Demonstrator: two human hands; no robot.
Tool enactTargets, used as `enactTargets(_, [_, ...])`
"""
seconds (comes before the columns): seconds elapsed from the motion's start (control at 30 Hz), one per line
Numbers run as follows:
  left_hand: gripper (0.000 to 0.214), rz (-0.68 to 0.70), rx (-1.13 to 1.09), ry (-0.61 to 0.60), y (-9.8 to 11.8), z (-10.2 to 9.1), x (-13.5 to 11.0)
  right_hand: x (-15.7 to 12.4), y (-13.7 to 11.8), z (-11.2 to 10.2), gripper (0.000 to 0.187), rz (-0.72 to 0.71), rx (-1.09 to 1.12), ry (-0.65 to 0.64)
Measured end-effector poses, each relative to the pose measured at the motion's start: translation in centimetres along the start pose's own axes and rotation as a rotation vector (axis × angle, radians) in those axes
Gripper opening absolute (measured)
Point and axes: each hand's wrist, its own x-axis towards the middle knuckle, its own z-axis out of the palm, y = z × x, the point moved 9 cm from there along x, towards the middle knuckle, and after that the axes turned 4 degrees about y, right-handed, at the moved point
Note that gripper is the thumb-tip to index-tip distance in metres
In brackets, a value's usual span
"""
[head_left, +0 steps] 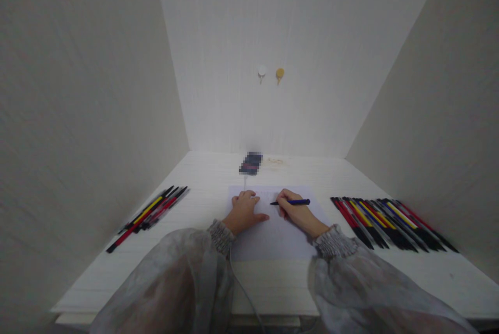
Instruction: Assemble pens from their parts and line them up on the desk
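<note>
A sheet of white paper (273,245) lies on the table in front of me. My left hand (245,212) rests flat on its left part, thumb stretched out to the right. In my right hand (293,210) is a dark blue pen (299,202), pinched between thumb and fingers. The pen's dark tip points left and is at or just over the upper part of the paper; contact cannot be made out. Faint marks run along the paper's top, too small to read.
Several pens (146,214) lie in a slanted bunch on the left, and a wider row of pens (390,222) on the right. A blurred phone-like object (251,163) with a cable is at the back. Walls enclose the table (210,168); two hooks (279,74) hang on the back wall.
</note>
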Motion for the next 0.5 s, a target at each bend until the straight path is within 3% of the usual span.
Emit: enactTargets(0.5, [0.062, 0.016, 0.031, 0.002, 0.0, 0.0, 0.0, -0.7, -1.9, -0.1, 0.017, -0.003, -0.062, -0.001])
